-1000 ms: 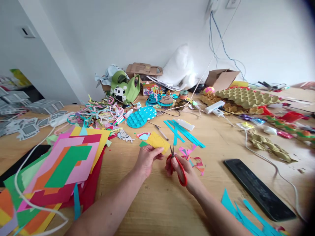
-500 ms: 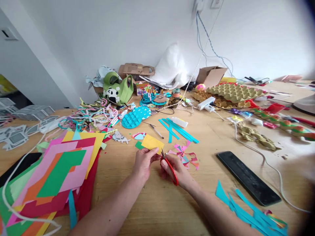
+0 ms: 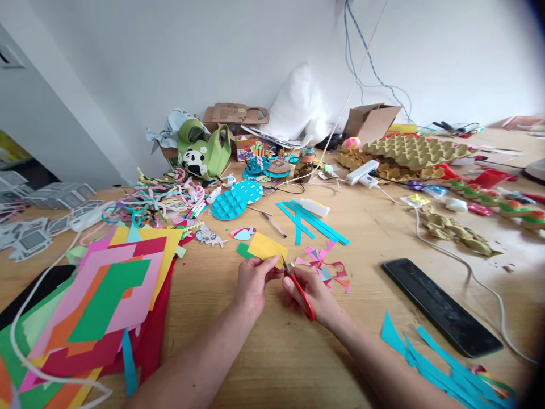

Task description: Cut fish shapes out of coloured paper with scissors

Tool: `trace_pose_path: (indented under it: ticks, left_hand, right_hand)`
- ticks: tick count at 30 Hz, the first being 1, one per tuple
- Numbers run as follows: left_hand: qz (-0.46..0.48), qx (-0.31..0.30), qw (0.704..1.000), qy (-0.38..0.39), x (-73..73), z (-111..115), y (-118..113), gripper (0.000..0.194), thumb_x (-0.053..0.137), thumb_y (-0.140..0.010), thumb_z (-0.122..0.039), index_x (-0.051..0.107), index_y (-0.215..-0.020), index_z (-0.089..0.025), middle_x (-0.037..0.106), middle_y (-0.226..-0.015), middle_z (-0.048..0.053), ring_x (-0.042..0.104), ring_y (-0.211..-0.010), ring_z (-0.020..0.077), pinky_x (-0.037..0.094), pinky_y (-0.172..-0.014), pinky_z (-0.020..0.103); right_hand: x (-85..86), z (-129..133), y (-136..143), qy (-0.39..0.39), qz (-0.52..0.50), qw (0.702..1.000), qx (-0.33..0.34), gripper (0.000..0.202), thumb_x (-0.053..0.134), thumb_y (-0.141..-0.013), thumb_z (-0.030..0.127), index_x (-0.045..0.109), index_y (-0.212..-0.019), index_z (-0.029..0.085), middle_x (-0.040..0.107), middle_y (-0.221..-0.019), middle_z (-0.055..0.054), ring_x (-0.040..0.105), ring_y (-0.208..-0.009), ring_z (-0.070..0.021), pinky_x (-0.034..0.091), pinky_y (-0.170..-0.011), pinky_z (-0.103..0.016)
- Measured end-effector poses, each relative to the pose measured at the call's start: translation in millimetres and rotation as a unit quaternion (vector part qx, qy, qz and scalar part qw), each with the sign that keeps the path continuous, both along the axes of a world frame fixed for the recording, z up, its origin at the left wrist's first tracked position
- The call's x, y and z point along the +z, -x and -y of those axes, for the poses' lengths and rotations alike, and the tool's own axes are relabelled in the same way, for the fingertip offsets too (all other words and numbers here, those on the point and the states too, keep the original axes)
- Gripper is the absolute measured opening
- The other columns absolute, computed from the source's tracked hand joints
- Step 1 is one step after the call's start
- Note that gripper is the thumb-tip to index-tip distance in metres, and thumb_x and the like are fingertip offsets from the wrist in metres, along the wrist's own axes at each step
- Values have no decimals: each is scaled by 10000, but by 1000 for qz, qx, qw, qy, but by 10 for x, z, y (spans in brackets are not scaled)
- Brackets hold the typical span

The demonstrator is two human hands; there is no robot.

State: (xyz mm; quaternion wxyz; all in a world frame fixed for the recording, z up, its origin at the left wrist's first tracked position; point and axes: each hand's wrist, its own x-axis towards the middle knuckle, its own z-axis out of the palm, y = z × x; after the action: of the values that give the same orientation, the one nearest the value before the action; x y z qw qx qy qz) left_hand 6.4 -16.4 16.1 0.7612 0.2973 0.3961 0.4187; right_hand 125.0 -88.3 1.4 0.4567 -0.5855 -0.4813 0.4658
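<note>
My left hand (image 3: pixel 254 279) pinches the lower edge of a small yellow paper piece (image 3: pixel 266 247) near the middle of the table. Just to its right, my right hand (image 3: pixel 310 291) is closed round the red handles of a pair of scissors (image 3: pixel 303 295). The dark blades meet the right edge of the yellow paper. Behind the yellow piece, a green scrap (image 3: pixel 243 250) sticks out at its left. Pink, red and blue cut scraps (image 3: pixel 326 266) lie beyond my right hand.
Coloured paper sheets (image 3: pixel 106 301) are stacked at the left. A black phone (image 3: pixel 440 307) and blue strips (image 3: pixel 443 363) lie at the right. Farther back are a pen (image 3: pixel 273 224), a white glue bottle (image 3: pixel 315 207), blue discs (image 3: pixel 229 204) and a green panda bag (image 3: pixel 204 152).
The camera view has shifted slightly, so the table things on the right sit farther right. Both hands still hold the paper and scissors, and the blades remain at the paper's right edge.
</note>
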Motion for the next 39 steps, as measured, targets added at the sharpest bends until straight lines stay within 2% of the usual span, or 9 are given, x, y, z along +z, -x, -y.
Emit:
trace_pose_path:
  ticks: [14, 24, 34, 39]
  left_hand:
    - [-8, 6, 1000, -16, 6, 21, 1, 302, 887, -473, -308, 700, -599, -106, 689, -580, 52, 616, -510, 127, 506, -575, 256]
    - [-1, -27, 999, -27, 34, 16, 6, 293, 864, -498, -321, 712, -637, -113, 686, -602, 52, 598, -507, 125, 507, -574, 266]
    - [-27, -13, 999, -40, -10, 18, -3, 214, 817, -527, -278, 704, -621, -123, 680, -599, 37, 592, -511, 120, 497, -571, 254]
    - [-40, -10, 998, -41, -18, 23, 2, 233, 828, -534, -296, 702, -622, -122, 682, -597, 47, 603, -513, 130, 496, -577, 262]
  right_hand:
    - [-24, -3, -6, 13, -8, 1000, -9, 480, 719, -731, 614, 450, -656, 224, 484, -487, 61, 500, -372, -121, 355, -357, -231]
    - [-30, -5, -27, 10, -9, 1000, -7, 483, 728, -720, 614, 452, -643, 225, 489, -466, 59, 498, -359, -122, 359, -352, -231]
    - [-5, -6, -33, 11, -7, 1000, 4, 467, 725, -734, 598, 465, -651, 220, 512, -487, 52, 513, -391, -121, 368, -382, -228]
    - [-11, -4, -38, 17, -8, 1000, 6, 476, 713, -740, 617, 464, -657, 219, 512, -475, 53, 501, -371, -119, 345, -373, -225]
